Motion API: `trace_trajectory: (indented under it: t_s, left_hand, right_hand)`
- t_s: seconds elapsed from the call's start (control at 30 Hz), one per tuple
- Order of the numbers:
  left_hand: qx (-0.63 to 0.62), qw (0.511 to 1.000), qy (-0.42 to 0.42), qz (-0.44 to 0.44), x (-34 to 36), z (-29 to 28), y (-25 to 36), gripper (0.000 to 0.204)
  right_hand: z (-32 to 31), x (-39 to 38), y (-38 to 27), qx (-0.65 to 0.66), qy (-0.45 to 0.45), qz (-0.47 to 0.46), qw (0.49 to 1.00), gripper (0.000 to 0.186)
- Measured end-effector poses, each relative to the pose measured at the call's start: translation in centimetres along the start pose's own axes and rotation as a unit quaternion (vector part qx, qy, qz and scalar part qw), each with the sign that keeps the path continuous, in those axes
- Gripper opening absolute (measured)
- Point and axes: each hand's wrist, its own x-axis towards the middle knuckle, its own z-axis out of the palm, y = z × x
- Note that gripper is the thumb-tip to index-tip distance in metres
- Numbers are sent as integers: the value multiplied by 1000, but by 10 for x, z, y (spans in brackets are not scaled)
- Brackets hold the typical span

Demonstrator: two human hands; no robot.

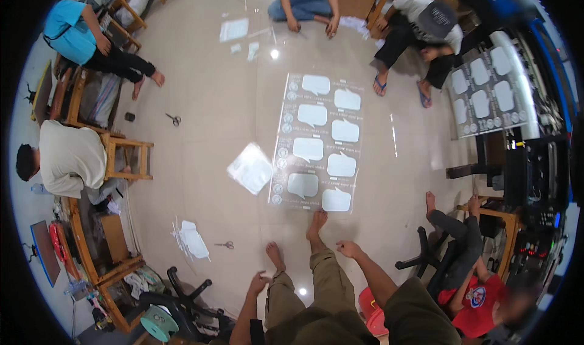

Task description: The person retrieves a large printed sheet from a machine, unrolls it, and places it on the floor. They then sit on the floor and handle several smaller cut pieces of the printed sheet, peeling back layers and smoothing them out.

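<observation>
My left hand (258, 282) hangs beside my left knee, fingers loosely bent and a little apart, with nothing seen in it. Above the floor by my right knee is my right hand (348, 249), its fingers curled in and no object showing. Beyond my bare feet lies a large clear printed sheet (322, 135) with white speech-bubble shapes in two columns. My right foot touches or nearly touches its near edge. A stack of clear-and-white sheets (250, 168) rests against its left side.
Scissors (224, 244) and white cut-outs (194, 240) lie at the near left; other scissors (174, 119) are farther off. Several people sit around the room. A wide printer (517, 96) with a similar printed sheet stands at right. A red stool (372, 311) is beside my right leg.
</observation>
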Motion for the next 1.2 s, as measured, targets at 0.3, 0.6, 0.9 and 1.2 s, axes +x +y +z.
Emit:
trace_trajectory:
  t_s: [0.3, 0.6, 0.9, 1.2]
  left_hand:
    - [48, 999, -15, -13, -123, -124, -11, 34]
    - [190, 981, 38, -10, -128, -221, 27, 22]
    - [171, 955, -55, 237, -165, -91, 53, 27]
    - [392, 810, -269, 344, -262, -2, -109, 30]
  right_hand:
    - [203, -249, -26, 212, 134, 112, 962, 41]
    - [356, -363, -20, 315, 192, 315, 874, 38]
    - [390, -380, -10, 409, 237, 186, 861, 33]
    - [506, -452, -9, 632, 346, 54, 691, 25]
